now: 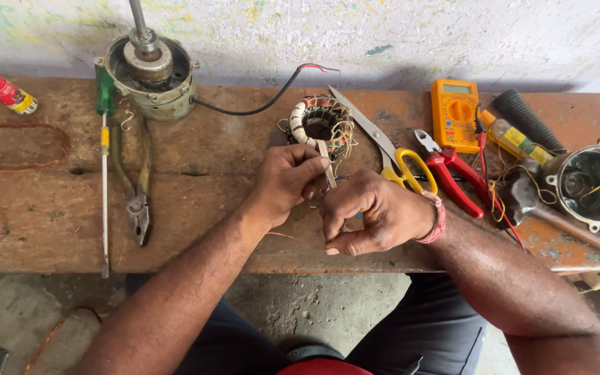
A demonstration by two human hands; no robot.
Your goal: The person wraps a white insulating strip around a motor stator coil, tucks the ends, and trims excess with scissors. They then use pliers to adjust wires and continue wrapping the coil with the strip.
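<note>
1. nearest, the right hand (373, 214) is curled shut over the lower end of a thin flat strip (327, 171), above the front edge of the wooden bench (196, 208).
2. the left hand (287, 179) is pinched on the strip's upper part, fingers together.
3. the strip is best kept taut, with both grips close, so it is not kinked.
4. its long axis runs near to far, its top pointing at the wound stator coil (321, 123) just beyond.
5. scissors (390, 156) lie just to the right.

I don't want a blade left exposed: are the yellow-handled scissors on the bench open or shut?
Shut. The scissors lie flat on the bench, their blades together as one narrow strip, right of the wound coil.
</note>
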